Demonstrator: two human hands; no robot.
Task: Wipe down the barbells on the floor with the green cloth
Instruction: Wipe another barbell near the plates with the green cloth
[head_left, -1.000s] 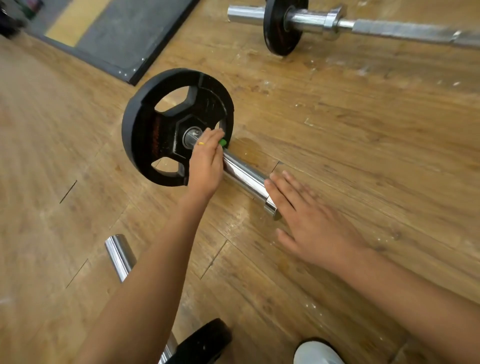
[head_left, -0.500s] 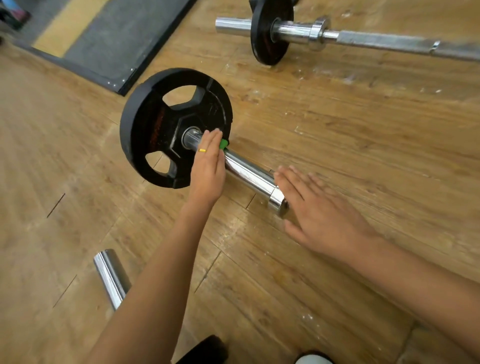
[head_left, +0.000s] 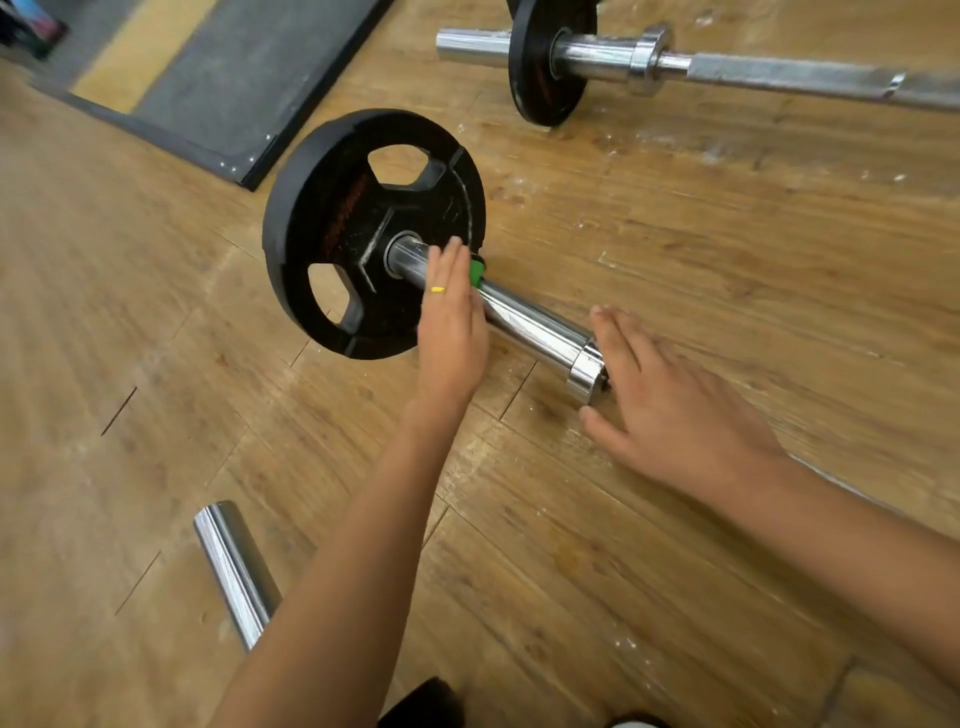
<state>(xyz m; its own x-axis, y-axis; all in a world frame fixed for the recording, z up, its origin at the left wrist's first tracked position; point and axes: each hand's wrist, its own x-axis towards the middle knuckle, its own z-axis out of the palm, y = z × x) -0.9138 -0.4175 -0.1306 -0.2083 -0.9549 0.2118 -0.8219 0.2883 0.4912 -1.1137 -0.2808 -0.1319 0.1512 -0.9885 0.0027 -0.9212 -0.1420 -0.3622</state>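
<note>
Your left hand (head_left: 452, 322) lay flat, fingers straight, pressing the cloth (head_left: 475, 273) onto the sleeve (head_left: 535, 330) beside the plate (head_left: 332, 218). Your right hand (head_left: 675, 410) was spread open, holding nothing, just beside the sleeve's end, over the floor (head_left: 727, 260).

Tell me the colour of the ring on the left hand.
Yellow: a thin ring on a finger of the left hand, clearest in the head view.

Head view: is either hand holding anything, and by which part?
The left hand presses the green cloth onto the barbell sleeve beside the plate; the right hand holds nothing.
</note>
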